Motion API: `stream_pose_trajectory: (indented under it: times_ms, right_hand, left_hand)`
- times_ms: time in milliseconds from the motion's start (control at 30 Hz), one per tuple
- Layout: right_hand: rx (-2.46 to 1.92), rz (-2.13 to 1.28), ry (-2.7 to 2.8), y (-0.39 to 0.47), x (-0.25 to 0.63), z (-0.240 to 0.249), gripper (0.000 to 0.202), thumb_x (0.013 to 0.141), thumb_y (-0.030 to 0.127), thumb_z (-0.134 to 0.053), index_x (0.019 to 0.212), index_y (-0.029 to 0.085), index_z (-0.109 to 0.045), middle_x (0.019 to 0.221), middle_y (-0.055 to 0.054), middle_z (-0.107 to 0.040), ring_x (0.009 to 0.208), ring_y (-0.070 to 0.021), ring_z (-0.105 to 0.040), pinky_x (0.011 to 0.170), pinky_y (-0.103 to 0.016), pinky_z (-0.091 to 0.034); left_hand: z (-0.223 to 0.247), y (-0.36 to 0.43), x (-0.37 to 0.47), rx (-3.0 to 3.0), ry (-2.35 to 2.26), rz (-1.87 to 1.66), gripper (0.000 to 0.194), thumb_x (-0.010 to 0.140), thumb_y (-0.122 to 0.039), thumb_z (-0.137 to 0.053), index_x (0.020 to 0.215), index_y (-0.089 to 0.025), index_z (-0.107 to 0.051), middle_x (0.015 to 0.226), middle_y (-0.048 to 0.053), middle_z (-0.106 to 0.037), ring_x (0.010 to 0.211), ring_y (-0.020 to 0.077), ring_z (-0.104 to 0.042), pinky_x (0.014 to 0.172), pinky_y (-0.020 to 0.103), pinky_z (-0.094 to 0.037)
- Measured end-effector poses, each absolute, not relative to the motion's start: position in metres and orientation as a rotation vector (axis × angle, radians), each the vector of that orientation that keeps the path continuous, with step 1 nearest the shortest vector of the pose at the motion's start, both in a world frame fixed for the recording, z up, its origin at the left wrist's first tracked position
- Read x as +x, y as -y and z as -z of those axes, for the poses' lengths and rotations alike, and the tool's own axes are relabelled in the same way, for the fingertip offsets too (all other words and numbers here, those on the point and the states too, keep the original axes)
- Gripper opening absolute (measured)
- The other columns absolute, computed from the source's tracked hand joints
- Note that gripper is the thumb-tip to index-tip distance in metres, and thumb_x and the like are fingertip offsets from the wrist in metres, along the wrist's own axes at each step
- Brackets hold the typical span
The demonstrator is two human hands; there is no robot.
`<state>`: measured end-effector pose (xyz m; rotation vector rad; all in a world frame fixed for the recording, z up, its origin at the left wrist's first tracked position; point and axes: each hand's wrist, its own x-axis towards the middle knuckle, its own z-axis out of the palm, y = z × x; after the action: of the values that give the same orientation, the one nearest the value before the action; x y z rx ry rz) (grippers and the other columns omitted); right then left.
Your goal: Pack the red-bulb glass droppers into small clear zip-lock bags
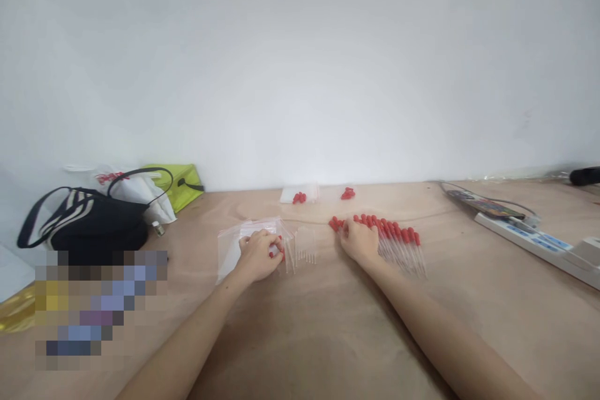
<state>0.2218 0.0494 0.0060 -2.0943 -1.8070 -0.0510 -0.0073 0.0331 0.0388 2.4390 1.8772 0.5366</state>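
Observation:
My left hand (262,255) has its fingers curled down over small red rubber bulbs (282,256) on clear zip-lock bags (229,250); red shows between thumb and fingers. Just right of it lie thin clear tubes (295,256) without bulbs and a group of shorter ones (307,255). At the left end of a slanting row of clear droppers with red bulbs (396,237), my right hand (360,239) has its fingertips closed among the red ends. Red bulbs (334,224) show left of these fingertips. What they pinch is hidden.
Behind the hands lie a white packet (288,194) with red bulbs (299,198) and another small red pile (347,194). On the left stand a black bag (98,225), a green bag (185,184) and a small bottle (158,229). A power strip (520,240) and phone (485,203) lie right.

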Motion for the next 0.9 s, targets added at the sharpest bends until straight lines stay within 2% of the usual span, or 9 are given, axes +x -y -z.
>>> stream_pose_trajectory:
  times_ms: [167, 333, 533, 633, 800, 900]
  right_hand:
    - [-1.985, 0.098, 1.882, -0.044, 0.210, -0.009, 0.021, 0.079, 0.027, -0.041, 0.084, 0.017, -0.058, 0.091, -0.010, -0.063, 0.087, -0.0227, -0.056, 0.076, -0.036, -0.026]
    - [-1.958, -0.203, 1.904, -0.037, 0.179, -0.013, 0.024, 0.076, 0.030, -0.044, 0.092, 0.018, -0.056, 0.085, -0.008, -0.066, 0.085, -0.0218, -0.058, 0.075, -0.034, -0.030]
    - [-2.021, -0.291, 1.870, -0.037, 0.156, -0.019, 0.030, 0.073, 0.024, -0.047, 0.100, 0.013, -0.054, 0.091, -0.013, -0.064, 0.091, -0.0243, -0.057, 0.078, -0.035, -0.032]
    - [-2.041, -0.294, 1.865, -0.039, 0.151, -0.020, 0.028, 0.071, 0.019, -0.047, 0.097, 0.011, -0.055, 0.090, -0.016, -0.063, 0.090, -0.0246, -0.057, 0.080, -0.037, -0.032]
    - [-2.044, -0.285, 1.870, -0.038, 0.146, -0.018, 0.023, 0.072, 0.018, -0.045, 0.090, 0.010, -0.057, 0.090, -0.017, -0.062, 0.087, -0.0248, -0.058, 0.077, -0.036, -0.034]
    - [-2.007, -0.260, 1.876, -0.034, 0.152, -0.018, 0.022, 0.076, 0.017, -0.042, 0.089, 0.010, -0.059, 0.090, -0.016, -0.062, 0.086, -0.0239, -0.057, 0.076, -0.035, -0.035]
  left_hand:
    - [-0.036, -0.031, -0.004, 2.497, -1.882, -0.538, 0.006, 0.063, -0.024, -0.057, 0.068, -0.021, -0.060, 0.082, 0.003, -0.058, 0.087, 0.0225, -0.051, 0.082, 0.045, -0.024]
    - [-0.030, -0.032, -0.005, 2.525, -1.914, -0.576, 0.015, 0.066, -0.031, -0.058, 0.057, -0.019, -0.059, 0.080, 0.005, -0.058, 0.086, 0.0240, -0.050, 0.082, 0.047, -0.024]
    - [-0.028, -0.035, -0.007, 2.530, -1.922, -0.686, 0.017, 0.065, -0.026, -0.058, 0.050, -0.018, -0.059, 0.072, 0.006, -0.057, 0.081, 0.0262, -0.052, 0.079, 0.049, -0.027]
    - [-0.032, -0.037, -0.005, 2.544, -1.880, -0.804, 0.014, 0.067, -0.025, -0.056, 0.055, -0.018, -0.059, 0.069, 0.005, -0.057, 0.079, 0.0253, -0.053, 0.078, 0.047, -0.031]
    - [-0.029, -0.036, 0.007, 2.630, -1.631, -0.954, 0.008, 0.075, -0.020, -0.049, 0.072, -0.018, -0.056, 0.075, 0.003, -0.059, 0.078, 0.0192, -0.054, 0.071, 0.031, -0.040]
    - [-0.019, -0.030, 0.014, 2.668, -1.514, -0.986, 0.011, 0.080, -0.019, -0.043, 0.082, -0.018, -0.054, 0.079, 0.004, -0.059, 0.077, 0.0189, -0.054, 0.070, 0.030, -0.041]
